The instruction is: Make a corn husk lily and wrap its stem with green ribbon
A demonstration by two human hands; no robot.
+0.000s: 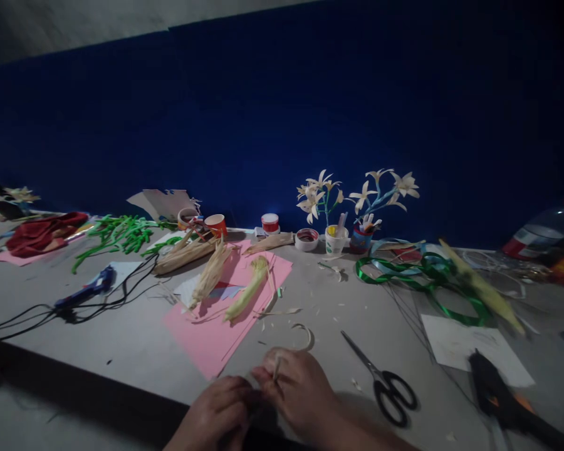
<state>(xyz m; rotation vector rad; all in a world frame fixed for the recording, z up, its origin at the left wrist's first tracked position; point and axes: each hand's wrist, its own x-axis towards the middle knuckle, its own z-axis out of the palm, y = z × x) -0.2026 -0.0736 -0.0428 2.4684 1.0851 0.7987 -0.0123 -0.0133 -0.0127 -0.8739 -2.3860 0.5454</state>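
Both hands meet at the near edge of the grey table (136,338). My right hand (301,391) is closed in a pinch on a thin pale husk strip (276,368) that sticks up between its fingers. My left hand (216,414) is curled shut against the right hand's fingertips, and what it grips is hidden. A curled husk shaving (305,332) lies just beyond the hands. Black-handled scissors (385,385) lie to the right of my right hand.
A pink paper sheet (216,332) carries husk bundles (209,275) and a corn cob (249,291). A blue glue gun (87,291) lies left, a black one (498,394) right. Green ribbon (427,279), paint cups (336,238), husk flowers (319,194) and white paper (474,347) are farther back.
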